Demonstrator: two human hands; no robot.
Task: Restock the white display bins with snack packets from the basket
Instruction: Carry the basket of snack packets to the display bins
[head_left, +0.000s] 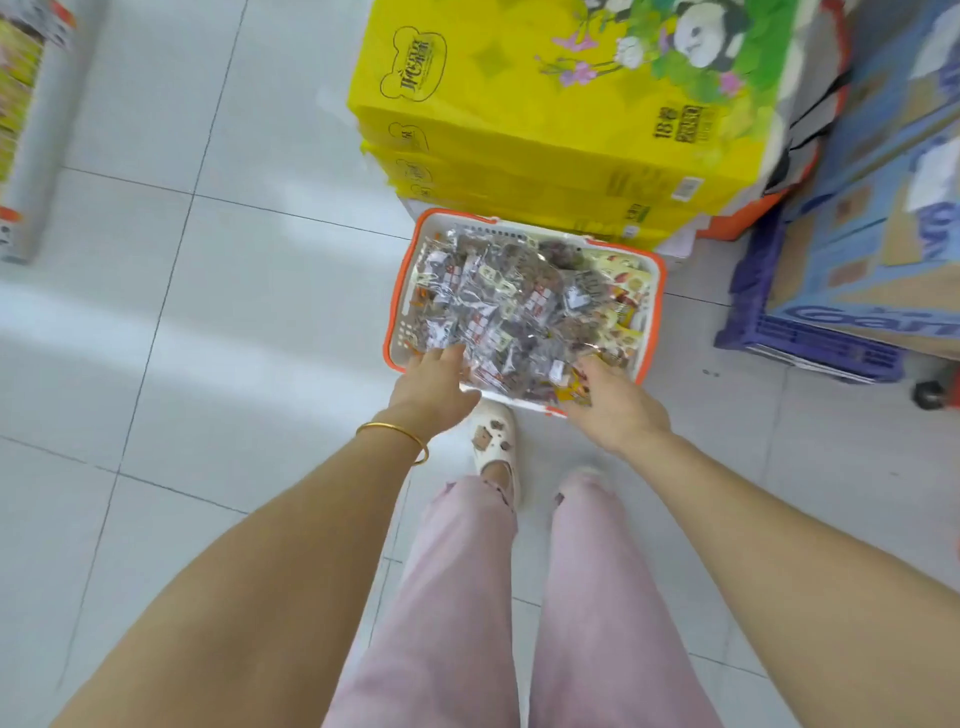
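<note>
- Two bare hands reach down from the head view to the near end of a basket (658, 296), which is white with an orange rim and stands on the pale tiled floor (208, 312).
- Snack packets (519, 306) fill the basket in a loose heap. Most are clear and silvery with dark contents and red-and-white labels, and a few yellow ones lie along its right side and near-right corner.
- The left hand (436, 382) is at the near-left corner, its fingers fairly straight and spread, with the tips on the edge of the heap just inside the rim. It holds nothing that can be seen.
- A gold bangle (395, 434) circles the left wrist.
- The right hand (615, 402) is at the near-right corner, back upward, its fingers dipping among the packets beside a yellow one. I cannot tell whether they grip anything.
- The hands are apart, one at each near corner, with packets between them.
- Yellow cartons (519, 114) printed with pandas and flowers are stacked just beyond the far edge of the basket.
- To the right, a blue crate (810, 343) sits under cardboard boxes (883, 218) with blue print.
- A shelf end (31, 130) runs up the far left of the view.
- Near the bottom are pink trousers (457, 597), and a white shoe (493, 436) is just beside the basket's near rim.
</note>
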